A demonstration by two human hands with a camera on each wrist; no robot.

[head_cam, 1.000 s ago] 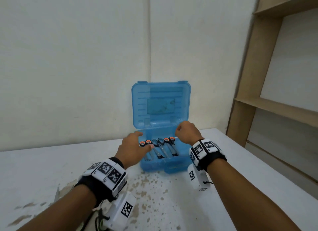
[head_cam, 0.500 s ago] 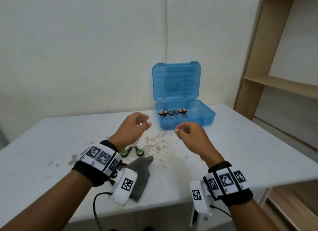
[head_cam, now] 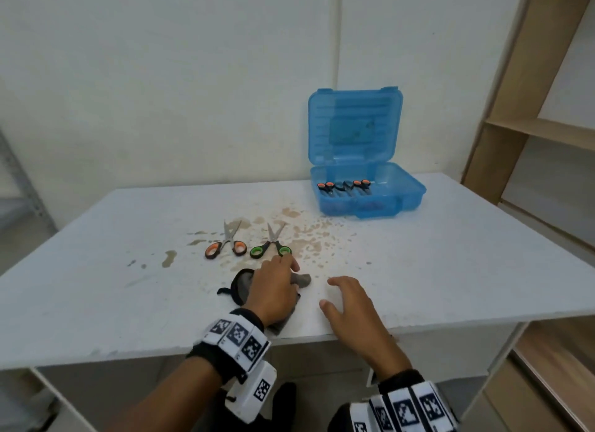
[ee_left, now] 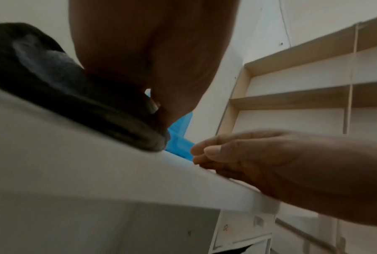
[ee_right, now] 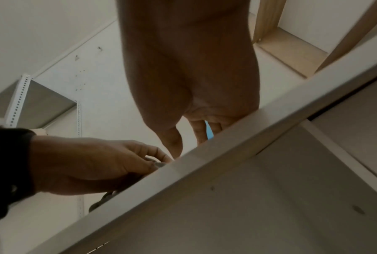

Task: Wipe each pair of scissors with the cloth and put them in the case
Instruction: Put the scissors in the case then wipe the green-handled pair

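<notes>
An open blue case [head_cam: 407,195] stands at the table's back right with several scissors [head_cam: 343,187] lying in it. Orange-handled scissors [head_cam: 225,248] and green-handled scissors [head_cam: 270,249] lie side by side mid-table. Just in front of them is a grey cloth [head_cam: 243,283], dark in the left wrist view [ee_left: 74,96]. My left hand [head_cam: 283,280] lies on the cloth with fingers and thumb curled into it, as the right wrist view [ee_right: 117,159] shows. My right hand [head_cam: 335,293] hovers beside it over the front edge, fingers relaxed and holding nothing.
The white table [head_cam: 450,254] carries brown stains [head_cam: 302,235] around the loose scissors. A wooden shelf unit [head_cam: 531,125] stands at the right and a metal rack [head_cam: 19,180] at the far left. The wall runs close behind the case.
Both hands have drawn back from the case to the table's front edge. The left hand came down onto the cloth and took hold of it; the right hand lowered beside it.
</notes>
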